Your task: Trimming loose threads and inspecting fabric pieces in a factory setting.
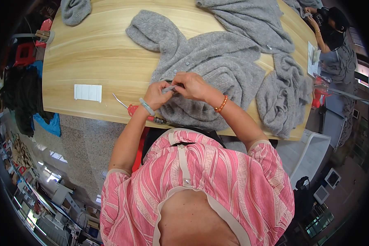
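Note:
A grey knit cardigan (217, 61) lies bunched on the wooden table in front of me, one sleeve stretching to the far left. Small shiny buttons (187, 64) show along its edge. My left hand (157, 95), with a pale bangle at the wrist, is closed on a fold of this knit. Close against it, my right hand (191, 86), wearing an orange bead bracelet, pinches the same fold. Whatever lies between the fingertips is too small to make out. Just below my left wrist rests a red-handled tool (133, 110) with a thin metal shaft, partly hidden by my arm.
More grey knit garments lie at the far right (250, 20) and near right (285, 94) of the table (110, 53). A white paper strip (88, 92) is on the left. At the upper right, another person (330, 28) handles grey knit. Dark clothes (24, 94) hang beyond the left edge.

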### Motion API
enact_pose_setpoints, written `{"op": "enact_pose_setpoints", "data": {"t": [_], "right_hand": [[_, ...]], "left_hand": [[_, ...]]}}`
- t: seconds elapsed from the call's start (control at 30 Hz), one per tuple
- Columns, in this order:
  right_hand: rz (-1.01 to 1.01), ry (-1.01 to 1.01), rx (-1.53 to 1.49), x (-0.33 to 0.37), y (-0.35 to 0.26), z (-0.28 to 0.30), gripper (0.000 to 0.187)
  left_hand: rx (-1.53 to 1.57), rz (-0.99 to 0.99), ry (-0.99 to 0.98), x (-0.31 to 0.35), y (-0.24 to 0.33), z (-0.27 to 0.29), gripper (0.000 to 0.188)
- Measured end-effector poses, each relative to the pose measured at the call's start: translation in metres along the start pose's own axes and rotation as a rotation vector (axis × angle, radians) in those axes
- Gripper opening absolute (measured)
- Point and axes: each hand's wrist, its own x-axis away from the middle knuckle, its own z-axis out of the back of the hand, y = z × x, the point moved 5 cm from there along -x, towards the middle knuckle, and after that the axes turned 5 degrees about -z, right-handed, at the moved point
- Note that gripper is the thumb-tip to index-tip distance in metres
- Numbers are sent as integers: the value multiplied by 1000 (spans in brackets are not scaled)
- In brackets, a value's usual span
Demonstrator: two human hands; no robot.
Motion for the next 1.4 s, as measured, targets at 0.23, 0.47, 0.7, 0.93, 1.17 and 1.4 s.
{"op": "enact_pose_setpoints", "data": {"t": [0.23,0.47,0.7,0.93,1.17,1.4], "right_hand": [[163,97,66,28,-4,-28,10],[-20,84,130,32,16,-34,11],[94,81,178,24,10,-33,9],[27,49,208,26,22,-42,13],[91,54,153,31,15,-37,16],[99,20,63,33,16,-37,13]], "left_hand": [[-683,-357,189,19,14,-19,19],[-20,-237,376,28,-4,-16,16],[-43,1,451,-5,-35,6,18],[-593,-211,203,-28,-26,-9,14],[-643,-7,-47,-29,-15,-16,16],[-924,-15,-314,-31,-7,-33,21]]}}
